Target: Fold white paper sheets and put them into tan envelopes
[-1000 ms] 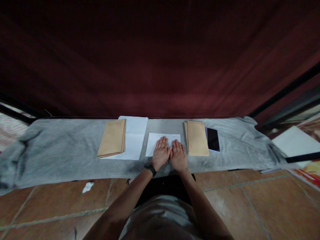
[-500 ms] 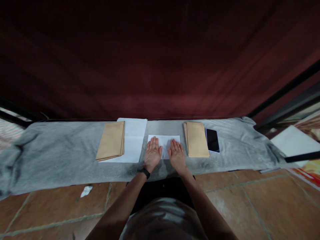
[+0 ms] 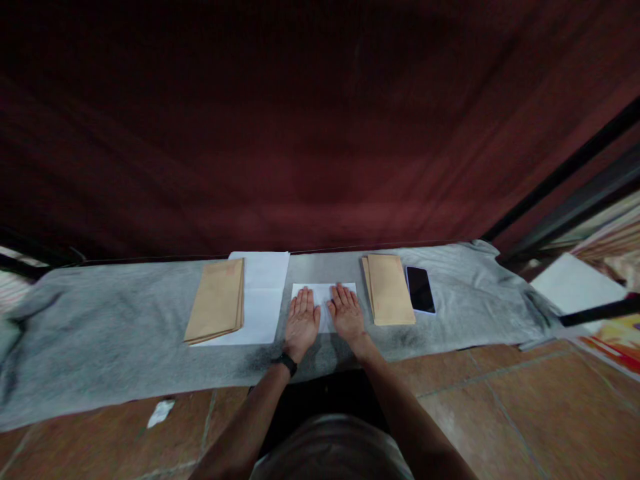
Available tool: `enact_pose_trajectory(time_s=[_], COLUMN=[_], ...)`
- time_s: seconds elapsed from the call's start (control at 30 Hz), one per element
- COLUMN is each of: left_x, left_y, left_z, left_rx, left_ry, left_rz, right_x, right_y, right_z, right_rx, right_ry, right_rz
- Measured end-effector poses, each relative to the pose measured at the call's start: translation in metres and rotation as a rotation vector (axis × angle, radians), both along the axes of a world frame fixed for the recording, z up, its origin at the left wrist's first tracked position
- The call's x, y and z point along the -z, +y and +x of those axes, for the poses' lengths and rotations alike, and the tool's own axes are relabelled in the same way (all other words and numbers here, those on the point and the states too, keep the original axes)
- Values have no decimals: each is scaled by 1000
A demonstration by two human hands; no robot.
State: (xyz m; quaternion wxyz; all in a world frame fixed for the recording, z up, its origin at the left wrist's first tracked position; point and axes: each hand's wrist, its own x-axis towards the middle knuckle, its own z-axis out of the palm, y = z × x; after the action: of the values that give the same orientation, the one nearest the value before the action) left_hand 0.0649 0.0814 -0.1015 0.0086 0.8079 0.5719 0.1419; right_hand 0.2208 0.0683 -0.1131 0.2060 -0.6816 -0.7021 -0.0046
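Note:
A small white sheet of paper point(image 3: 324, 319), apparently folded, lies on the grey cloth in front of me. My left hand point(image 3: 302, 321) rests flat on its left part, fingers stretched out, with a black band on the wrist. On its right part my right hand point(image 3: 347, 316) also lies flat, palm down. Left of my hands are larger white sheets point(image 3: 263, 303), partly covered by a stack of brown envelopes point(image 3: 216, 299). To the right of my right hand lies another small stack of brown envelopes point(image 3: 393, 291).
A dark-screened phone point(image 3: 421, 290) lies beside the right-hand envelopes. The grey cloth point(image 3: 125, 340) covers a long narrow surface against a dark red panel point(image 3: 320, 167). A scrap of white paper point(image 3: 161, 413) is on the tiled floor. A white board point(image 3: 577, 283) stands at far right.
My right hand has slid slightly inward and up on the small sheet, nearer my left hand. The left hand stays on the paper. The whole view has shifted a little.

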Motion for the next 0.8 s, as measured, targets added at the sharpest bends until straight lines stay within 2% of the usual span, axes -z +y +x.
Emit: enact_pose_trajectory(time_s=[0.27, 0.5, 0.67, 0.8], left_x=[-5, -6, -8, -9], left_y=[3, 17, 26, 27], left_z=[4, 11, 11, 5], left_rx=[-53, -208, -247, -252], left_ry=[4, -24, -114, -272], left_rz=[-81, -61, -76, -120], right_x=[5, 5, 5, 7], right_y=[-5, -6, -5, -4], right_z=[16, 13, 13, 13], right_rx=[89, 105, 110, 107], right_ry=[-12, 11, 7, 14], right_rz=[55, 55, 55, 69])
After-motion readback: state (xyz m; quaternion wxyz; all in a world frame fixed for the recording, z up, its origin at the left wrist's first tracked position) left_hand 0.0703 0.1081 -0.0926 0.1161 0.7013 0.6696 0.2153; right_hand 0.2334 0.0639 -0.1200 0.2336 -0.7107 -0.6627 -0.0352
